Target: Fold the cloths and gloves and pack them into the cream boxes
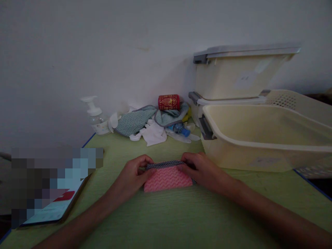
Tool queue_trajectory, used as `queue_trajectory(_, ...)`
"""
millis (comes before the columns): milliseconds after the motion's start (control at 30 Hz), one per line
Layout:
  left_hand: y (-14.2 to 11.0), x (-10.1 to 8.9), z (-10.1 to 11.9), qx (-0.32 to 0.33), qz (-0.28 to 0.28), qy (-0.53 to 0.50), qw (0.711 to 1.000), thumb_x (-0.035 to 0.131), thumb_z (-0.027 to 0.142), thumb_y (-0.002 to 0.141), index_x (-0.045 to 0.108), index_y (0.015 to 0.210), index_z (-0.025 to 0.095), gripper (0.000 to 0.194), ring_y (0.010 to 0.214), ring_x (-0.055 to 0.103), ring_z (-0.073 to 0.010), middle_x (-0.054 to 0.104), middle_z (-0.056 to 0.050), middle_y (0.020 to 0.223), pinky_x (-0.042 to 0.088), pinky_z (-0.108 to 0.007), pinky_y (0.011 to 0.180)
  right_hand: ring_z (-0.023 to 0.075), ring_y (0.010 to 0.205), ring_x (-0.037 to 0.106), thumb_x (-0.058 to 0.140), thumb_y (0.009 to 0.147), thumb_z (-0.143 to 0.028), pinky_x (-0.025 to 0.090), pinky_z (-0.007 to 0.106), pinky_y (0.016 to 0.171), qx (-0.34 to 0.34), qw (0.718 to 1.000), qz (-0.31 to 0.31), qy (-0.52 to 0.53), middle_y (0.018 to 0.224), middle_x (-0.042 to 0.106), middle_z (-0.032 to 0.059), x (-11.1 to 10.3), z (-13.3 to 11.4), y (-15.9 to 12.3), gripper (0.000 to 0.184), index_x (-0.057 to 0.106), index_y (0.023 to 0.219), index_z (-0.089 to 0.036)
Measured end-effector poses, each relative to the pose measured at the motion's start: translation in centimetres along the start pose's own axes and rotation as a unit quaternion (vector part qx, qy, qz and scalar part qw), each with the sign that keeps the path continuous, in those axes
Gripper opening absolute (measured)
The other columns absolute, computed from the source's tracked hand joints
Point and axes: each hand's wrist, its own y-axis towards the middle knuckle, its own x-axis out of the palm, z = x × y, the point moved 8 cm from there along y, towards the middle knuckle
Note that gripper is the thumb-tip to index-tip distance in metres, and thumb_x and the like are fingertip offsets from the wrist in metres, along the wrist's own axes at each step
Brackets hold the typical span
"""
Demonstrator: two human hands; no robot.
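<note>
A folded pink cleaning cloth (168,180) with a woven texture and a black-and-white checked edge lies on the green table (166,218). My left hand (136,173) pinches its far left corner between thumb and fingers. At the far right corner, my right hand (198,166) grips the checked edge in the same way. Both thumbs rest on the near side of the cloth, and some of the fingertips are hidden behind the edge. A bit of checked border sticks out under my right hand.
Against the wall lie blue-grey cloths (136,120), white gloves (154,133), a red can (169,102) and a blue-capped bottle (180,129). A pump bottle (97,119) stands left of them. Cream plastic bins (233,155) fill the right side. A tablet-like screen (49,211), partly blurred out, is at left.
</note>
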Motion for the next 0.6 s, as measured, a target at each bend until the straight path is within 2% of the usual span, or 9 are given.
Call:
queue_trajectory(167,0.2,-0.2,0.4,0.036,0.025,0.044,0.998,0.054,0.030,0.072,0.060,0.082,0.016,0.018,0.048,0.048,-0.0086,0.058,0.001,0.075,0.033,-0.020,0.043,0.0104,0.053,0.048,0.053,0.082,-0.014,0.027,0.021,0.050,-0.007,0.999,0.022,-0.041,0.058,0.053,-0.0022,0.2,-0.5,0.0,0.002,0.055,0.082,-0.015)
queue_trajectory(233,0.3,-0.3,0.7,0.060,0.036,0.065,0.995,0.054,0.028,0.073,0.064,0.083,0.017,0.018,0.052,0.051,-0.0102,0.060,-0.001,0.077,0.036,-0.021,0.045,0.0106,0.053,0.049,0.051,0.083,-0.012,0.027,0.021,0.050,-0.016,0.998,0.023,-0.060,0.057,0.053,-0.0027,0.3,-0.8,-0.1,0.006,0.054,0.086,-0.015)
queue_trajectory(333,0.3,-0.3,1.1,0.093,0.041,0.093,0.990,0.053,0.026,0.075,0.070,0.080,0.016,0.020,0.062,0.057,-0.0144,0.061,-0.004,0.076,0.041,-0.023,0.052,0.0111,0.054,0.050,0.047,0.085,-0.013,0.027,0.021,0.050,-0.018,0.996,0.014,-0.090,0.057,0.053,-0.0015,0.5,-0.9,-0.3,0.009,0.054,0.080,-0.016)
queue_trajectory(600,-0.2,-0.1,1.9,0.142,0.061,0.220,0.963,0.051,0.019,0.080,0.073,0.089,0.019,0.023,0.062,0.055,-0.0146,0.060,-0.003,0.072,0.041,-0.026,0.058,0.0165,0.062,0.058,0.042,0.091,-0.019,0.026,0.025,0.051,0.005,0.977,0.020,-0.211,0.066,0.060,0.0032,0.8,-0.9,-0.3,0.018,0.057,0.081,-0.017)
